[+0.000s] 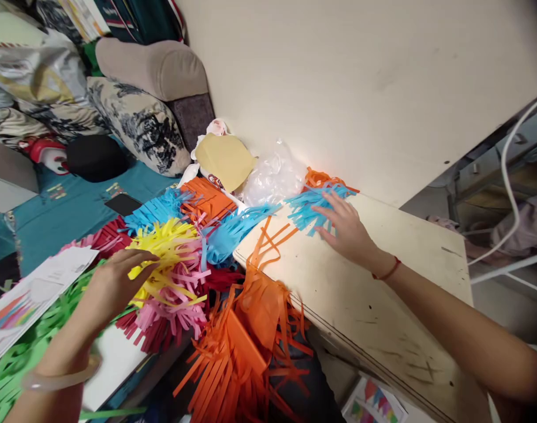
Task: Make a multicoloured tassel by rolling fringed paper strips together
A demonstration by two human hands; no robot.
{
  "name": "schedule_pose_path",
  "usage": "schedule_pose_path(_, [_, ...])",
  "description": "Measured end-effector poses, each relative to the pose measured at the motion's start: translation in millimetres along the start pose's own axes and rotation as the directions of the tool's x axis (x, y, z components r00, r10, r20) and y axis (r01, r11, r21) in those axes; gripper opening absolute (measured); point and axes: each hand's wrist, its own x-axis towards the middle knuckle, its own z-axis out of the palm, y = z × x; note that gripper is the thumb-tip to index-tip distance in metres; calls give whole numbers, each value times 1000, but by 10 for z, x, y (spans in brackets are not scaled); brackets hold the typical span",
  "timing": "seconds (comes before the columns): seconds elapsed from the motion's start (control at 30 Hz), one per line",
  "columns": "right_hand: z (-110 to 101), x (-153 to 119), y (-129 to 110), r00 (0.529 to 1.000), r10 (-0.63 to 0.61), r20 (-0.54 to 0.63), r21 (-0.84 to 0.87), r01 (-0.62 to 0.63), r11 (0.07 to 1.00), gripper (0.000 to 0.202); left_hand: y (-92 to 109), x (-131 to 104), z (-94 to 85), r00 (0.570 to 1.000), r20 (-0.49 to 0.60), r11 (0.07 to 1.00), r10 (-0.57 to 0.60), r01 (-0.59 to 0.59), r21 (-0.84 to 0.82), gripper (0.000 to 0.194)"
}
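Observation:
My left hand (118, 282) hovers at the edge of the yellow tissue-paper fringe (167, 235), thumb and fingers apart, and seems to hold nothing. My right hand (345, 226) is over the blue fringe (304, 205) on the pale board, its fingers spread; whether the fingertips touch the paper I cannot tell. Pink fringe (171, 299) lies below the yellow one. A large orange fringed paper (255, 317) hangs over the board's near edge onto my lap, with loose strips on the board. Another blue fringe (233, 232) lies across the board's left corner.
The pale wooden board (392, 282) stands against a cream panel (339, 88). Behind are a clear plastic bag (275, 176), cushions (140, 123) and a dark phone-like slab (123, 204). Green fringe (52, 329) and a printed sheet (39, 294) lie at left. A white cable (510, 170) hangs at right.

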Motion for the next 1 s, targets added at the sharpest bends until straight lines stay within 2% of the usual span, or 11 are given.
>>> schedule_pose_path(0.13, [-158,-302,-287,986,-151,-67,112,158,981,26,56,-86,-109,983,-124,976,-132,151,156,37])
schedule_pose_path(0.2, [-215,-399,-399,979,-183,-86,177,196,964,23,91,-152,-145,975,-154,973,-158,180,141,36])
schedule_pose_path(0.33, [-235,-493,-661,966,-234,-106,318,256,913,19,353,-139,44,996,38,974,76,-66,-215,28])
schedule_pose_path(0.4, [-210,-501,-815,950,-289,-120,365,313,877,19,504,0,253,978,123,968,169,-142,-208,31])
schedule_pose_path(0.47, [-195,-508,-951,921,-368,-127,376,388,841,18,532,202,448,964,214,986,158,-145,-77,33])
schedule_pose_path(0.6, [-250,-613,-1061,867,-493,-76,333,488,807,18,118,507,548,986,164,998,11,-21,58,31])
schedule_pose_path(0.67, [-290,-706,-1036,872,-487,-46,326,474,818,18,-138,511,469,990,126,993,-64,51,108,31])
schedule_pose_path(0.73, [-309,-782,-999,886,-463,-27,333,445,832,17,-248,433,378,994,52,987,-99,92,132,34])
schedule_pose_path(0.87, [-290,-773,-1022,882,-471,-2,369,439,819,18,49,304,341,993,-92,990,71,-59,131,34])
schedule_pose_path(0.93, [-284,-707,-1093,866,-501,1,381,463,800,19,269,345,396,984,-1,977,176,-174,125,31])
schedule_pose_path(1.0, [-296,-647,-1169,843,-538,-3,381,499,779,20,392,432,457,969,149,967,196,-216,134,30])
